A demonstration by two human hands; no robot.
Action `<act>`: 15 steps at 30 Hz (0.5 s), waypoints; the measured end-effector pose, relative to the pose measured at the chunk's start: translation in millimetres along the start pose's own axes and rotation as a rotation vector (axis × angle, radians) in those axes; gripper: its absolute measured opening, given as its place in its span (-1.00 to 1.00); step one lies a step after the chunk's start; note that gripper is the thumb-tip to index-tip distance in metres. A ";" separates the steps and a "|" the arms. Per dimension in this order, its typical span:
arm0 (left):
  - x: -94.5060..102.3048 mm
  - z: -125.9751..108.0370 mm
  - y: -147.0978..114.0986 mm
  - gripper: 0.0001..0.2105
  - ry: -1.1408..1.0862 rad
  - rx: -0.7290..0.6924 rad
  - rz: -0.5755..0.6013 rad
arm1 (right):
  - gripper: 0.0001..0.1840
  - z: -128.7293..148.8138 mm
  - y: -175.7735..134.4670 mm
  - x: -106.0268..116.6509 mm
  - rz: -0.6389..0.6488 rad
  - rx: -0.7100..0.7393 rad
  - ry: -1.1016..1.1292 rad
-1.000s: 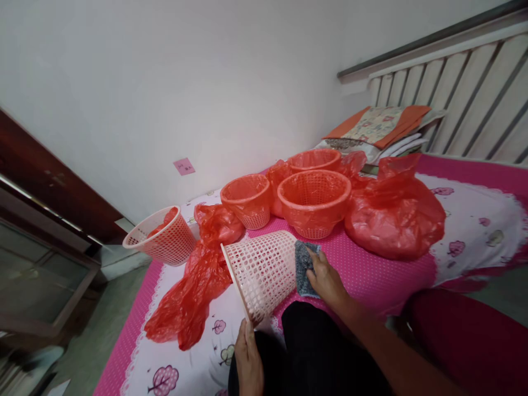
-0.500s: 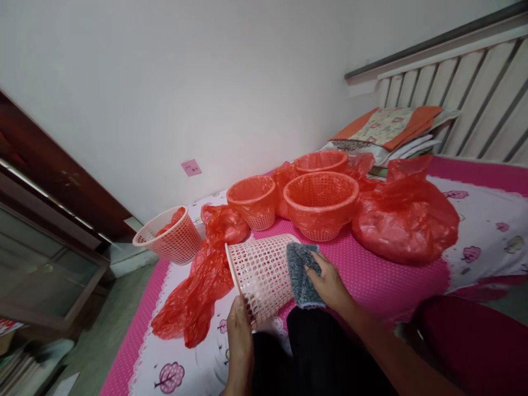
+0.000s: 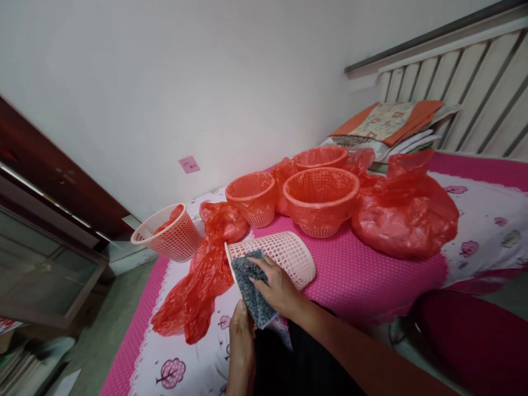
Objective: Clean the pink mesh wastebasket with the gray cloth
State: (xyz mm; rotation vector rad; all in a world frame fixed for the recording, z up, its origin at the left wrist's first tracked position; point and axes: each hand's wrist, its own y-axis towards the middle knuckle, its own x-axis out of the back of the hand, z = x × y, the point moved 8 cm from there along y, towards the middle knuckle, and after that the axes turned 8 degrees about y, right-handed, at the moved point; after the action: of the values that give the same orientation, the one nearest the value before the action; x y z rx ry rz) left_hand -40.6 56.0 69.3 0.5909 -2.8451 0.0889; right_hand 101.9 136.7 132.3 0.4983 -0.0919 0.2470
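Note:
A pale pink plastic mesh basket point(image 3: 295, 256) lies on its side in front of me, its open end to the left. My left hand point(image 3: 241, 338) grips its rim at the near lower edge; the fingers inside are partly hidden. With my right hand point(image 3: 278, 286) I hold a dark grey cloth point(image 3: 251, 289) flat against the basket's side, close to the rim. The cloth covers part of the mesh. To the left of the basket a crumpled red plastic bag point(image 3: 202, 297) is spread out.
Behind stand several red-lined baskets point(image 3: 322, 192) and, at right, a full red plastic bag point(image 3: 406, 214). A pink basket point(image 3: 181, 236) tilts at the left edge of the bed point(image 3: 383, 280). Folded bedding point(image 3: 391, 124) lies by the radiator point(image 3: 466, 88). A dark red seat point(image 3: 466, 341) is at lower right.
My right hand has slid the grey cloth leftward along the basket, from its base end to near the rim. My left hand still holds the rim in about the same place.

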 end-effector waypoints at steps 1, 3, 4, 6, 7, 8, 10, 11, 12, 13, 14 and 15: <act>-0.8 1.9 0.4 -0.50 0.011 0.013 0.011 | -0.40 -0.8 -1.6 -1.7 -0.018 -0.017 -0.012; -2.2 3.7 1.0 -0.52 0.016 0.030 0.021 | -0.38 -2.7 -4.7 -4.9 -0.043 -0.035 -0.034; -2.3 4.1 1.1 -0.53 0.005 0.037 0.016 | -0.36 -3.6 -5.8 -6.5 -0.047 -0.037 -0.043; -2.2 5.1 0.7 -0.53 -0.031 0.059 -0.003 | -0.34 -5.8 -7.3 -8.6 -0.052 -0.033 -0.060; -2.0 5.8 0.4 -0.52 -0.050 0.070 -0.013 | -0.34 -7.1 -7.6 -8.9 -0.055 -0.032 -0.067; -2.3 6.7 0.0 -0.52 -0.065 0.082 -0.017 | -0.35 -8.3 -7.9 -8.6 -0.058 -0.032 -0.072; -4.3 8.9 -0.3 -0.53 -0.086 0.108 -0.010 | -0.36 -10.3 -8.6 -7.3 -0.065 -0.034 -0.076; -5.7 10.2 -0.3 -0.53 -0.099 0.122 -0.003 | -0.37 -10.8 -9.1 -6.8 -0.065 -0.036 -0.077; -7.4 11.5 -0.2 -0.53 -0.115 0.137 0.004 | -0.38 -10.9 -9.8 -6.4 -0.063 -0.037 -0.077; -9.0 12.6 0.1 -0.53 -0.133 0.151 0.009 | -0.36 -10.6 -10.7 -6.1 -0.061 -0.035 -0.074; -10.4 13.3 0.4 -0.52 -0.153 0.159 0.007 | -0.33 -9.9 -11.7 -5.8 -0.061 -0.031 -0.068; -11.4 13.6 0.9 -0.53 -0.169 0.162 0.002 | -0.28 -9.1 -12.8 -5.5 -0.063 -0.023 -0.060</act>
State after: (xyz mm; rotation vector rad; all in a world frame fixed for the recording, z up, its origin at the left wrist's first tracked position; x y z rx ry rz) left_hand -33.7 59.8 53.4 0.6575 -3.0220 0.2856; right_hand 100.1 129.0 117.6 0.4846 -0.1375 0.1694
